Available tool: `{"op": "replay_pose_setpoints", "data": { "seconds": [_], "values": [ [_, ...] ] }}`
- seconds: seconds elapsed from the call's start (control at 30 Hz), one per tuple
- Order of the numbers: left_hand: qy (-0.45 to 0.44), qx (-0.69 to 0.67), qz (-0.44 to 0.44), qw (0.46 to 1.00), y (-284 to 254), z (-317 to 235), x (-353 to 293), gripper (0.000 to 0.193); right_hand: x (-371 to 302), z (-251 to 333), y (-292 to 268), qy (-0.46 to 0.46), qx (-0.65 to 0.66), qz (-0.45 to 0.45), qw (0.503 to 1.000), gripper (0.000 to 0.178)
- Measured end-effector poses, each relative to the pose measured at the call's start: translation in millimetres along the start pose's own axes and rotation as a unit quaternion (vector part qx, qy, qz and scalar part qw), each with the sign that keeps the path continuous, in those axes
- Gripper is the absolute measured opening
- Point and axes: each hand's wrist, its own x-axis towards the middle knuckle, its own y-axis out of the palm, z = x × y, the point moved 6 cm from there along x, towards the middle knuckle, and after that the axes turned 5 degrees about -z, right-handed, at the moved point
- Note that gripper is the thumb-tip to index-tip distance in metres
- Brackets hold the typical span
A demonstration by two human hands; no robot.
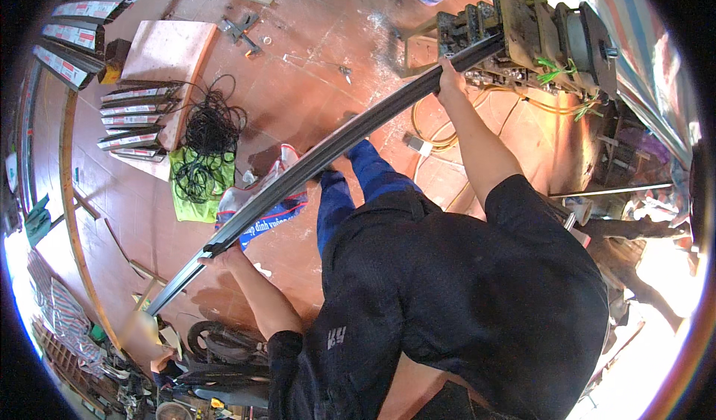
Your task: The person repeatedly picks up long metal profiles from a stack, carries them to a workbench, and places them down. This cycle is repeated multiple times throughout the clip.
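Left hand (pixel 226 258) and right hand (pixel 452 82) hold a long metal profile (pixel 313 161).

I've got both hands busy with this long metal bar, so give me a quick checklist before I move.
1. Left hand on the metal bar: ok, holding it toward its lower end.
2. Right hand on the bar: ok, holding it near the machine.
3. Bar's upper end seated in the machine: cannot tell; it only visibly meets or overlaps it.
4. Floor beside your legs: not ok; loose printed plastic lies there.
5. Room at the lower end: looks not ok; a co-worker appears close by.
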Motion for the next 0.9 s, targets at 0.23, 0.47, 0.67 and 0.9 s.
{"op": "replay_pose_setpoints", "data": {
  "seconds": [0.23, 0.47, 0.67, 0.9],
  "values": [
    [0.222, 0.160, -0.169, 0.947, -82, -146, -55, 0.112, -94, -108, 29, 0.017, -0.005, 0.042, 0.999, 0.031],
    [0.497, -0.077, 0.026, 0.864, 50, -360, -267, 0.085, -226, -124, 86, 0.126, -0.284, 0.401, 0.862, 0.068],
    [0.605, 0.033, 0.286, 0.742, 255, -406, -463, 0.117, -232, -98, 155, -0.034, -0.343, 0.526, 0.777, 0.056],
    [0.438, 0.352, 0.387, 0.731, 404, -322, -415, 0.126, -246, 52, 132, -0.154, -0.185, 0.511, 0.825, 0.060]
  ]
}}
